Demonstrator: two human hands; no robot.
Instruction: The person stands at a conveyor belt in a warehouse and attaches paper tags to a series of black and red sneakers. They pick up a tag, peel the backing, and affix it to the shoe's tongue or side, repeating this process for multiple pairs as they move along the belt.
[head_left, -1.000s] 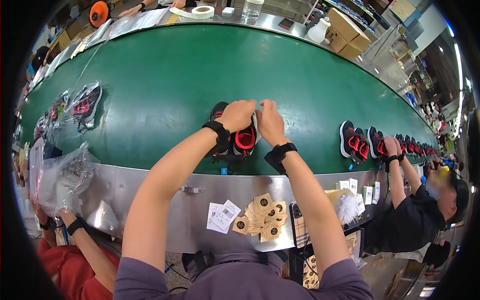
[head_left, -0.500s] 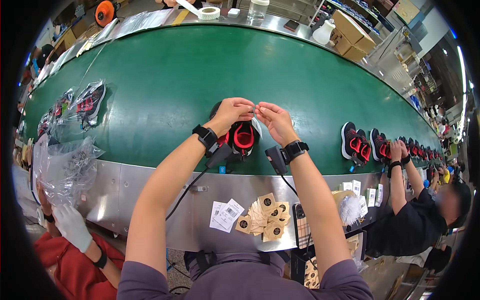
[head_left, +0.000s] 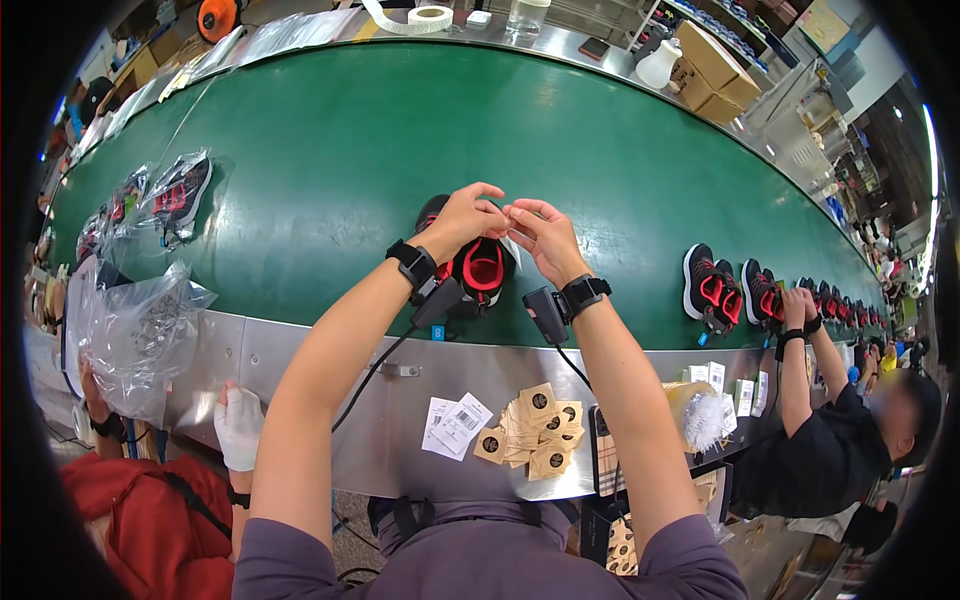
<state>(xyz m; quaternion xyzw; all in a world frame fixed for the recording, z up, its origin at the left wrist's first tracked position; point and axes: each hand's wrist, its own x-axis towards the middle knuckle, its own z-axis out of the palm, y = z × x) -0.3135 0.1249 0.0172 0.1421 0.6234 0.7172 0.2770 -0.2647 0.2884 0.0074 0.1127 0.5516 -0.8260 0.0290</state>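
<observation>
Above a pair of black sneakers with red lining on the green belt, my two hands meet at the fingertips. My left hand is closed in a pinch over the left shoe and partly covers it. From the other side my right hand pinches too, its fingertips touching or almost touching the left ones. Whatever is between the fingers is too small to make out. Part of a pale tag or paper shows beside the right shoe, below my right hand. A small blue tag lies at the belt's near edge.
On the metal ledge before me lie white barcode labels, a pile of brown square tags and a phone. Bagged shoes sit left near a co-worker's gloved hand. More sneakers line the right, beside another worker.
My fingertips have drawn together, the right hand shifting slightly left. At left, the co-worker's white-gloved hand has moved right to the metal ledge's edge.
</observation>
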